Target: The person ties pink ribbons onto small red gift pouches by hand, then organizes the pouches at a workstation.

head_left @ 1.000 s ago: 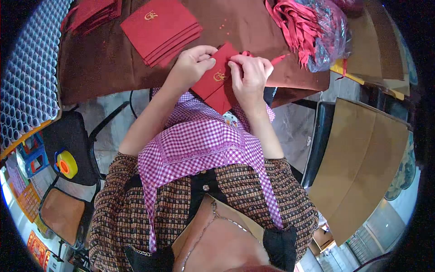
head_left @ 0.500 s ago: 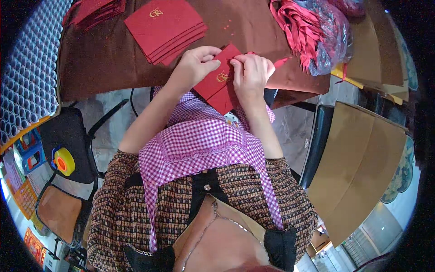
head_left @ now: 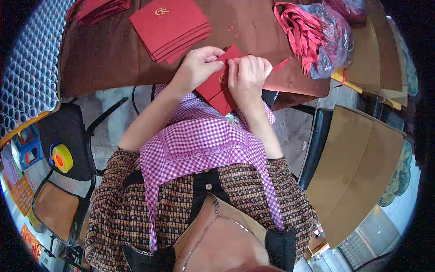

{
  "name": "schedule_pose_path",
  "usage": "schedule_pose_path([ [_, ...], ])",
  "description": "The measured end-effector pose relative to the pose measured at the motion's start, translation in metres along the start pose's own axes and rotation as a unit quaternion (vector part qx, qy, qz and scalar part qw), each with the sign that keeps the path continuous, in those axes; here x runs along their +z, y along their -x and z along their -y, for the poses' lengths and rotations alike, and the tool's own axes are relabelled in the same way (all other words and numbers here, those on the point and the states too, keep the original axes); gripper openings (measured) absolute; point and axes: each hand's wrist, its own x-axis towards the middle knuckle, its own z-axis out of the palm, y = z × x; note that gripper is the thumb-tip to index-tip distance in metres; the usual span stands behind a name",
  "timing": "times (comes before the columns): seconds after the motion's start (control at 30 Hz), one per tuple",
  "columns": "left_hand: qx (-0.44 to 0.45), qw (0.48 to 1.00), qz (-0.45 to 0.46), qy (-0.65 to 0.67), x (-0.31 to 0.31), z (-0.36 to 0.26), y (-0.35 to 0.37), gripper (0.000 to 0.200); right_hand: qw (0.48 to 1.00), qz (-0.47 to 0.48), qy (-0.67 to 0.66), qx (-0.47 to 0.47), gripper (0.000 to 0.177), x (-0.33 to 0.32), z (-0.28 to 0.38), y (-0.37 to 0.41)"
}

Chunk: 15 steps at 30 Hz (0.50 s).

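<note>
A red card (head_left: 214,87) with a gold emblem is held at the table's front edge, over the checked apron. My left hand (head_left: 199,66) pinches its upper left edge between thumb and fingers. On the card's right side, my right hand (head_left: 247,78) has its fingers closed and partly covers the gold emblem. A bit of red ribbon (head_left: 282,63) shows just right of my right hand. Behind my left hand lies a stack of red cards (head_left: 167,27), the top one bearing a gold emblem.
More red pieces (head_left: 97,9) lie at the table's back left. Red ribbons (head_left: 301,34) and a clear plastic bag (head_left: 333,43) sit at the right of the brown tablecloth (head_left: 108,63). Left is a tray of tubes (head_left: 29,63); a chair (head_left: 56,208) holds yellow tape (head_left: 63,158); cardboard (head_left: 358,167) stands right.
My right hand has shifted slightly left over the card and now covers more of the gold emblem. My left hand stays at the card's upper left edge.
</note>
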Motion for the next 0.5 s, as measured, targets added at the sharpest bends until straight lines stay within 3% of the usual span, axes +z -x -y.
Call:
schedule_pose_path([
  [0.5,0.008,1.0,-0.02,-0.005,-0.0019,0.0092,-0.0017,0.029,0.994,0.014,-0.083,0.067,0.011,0.0023,0.0008,0.0037],
])
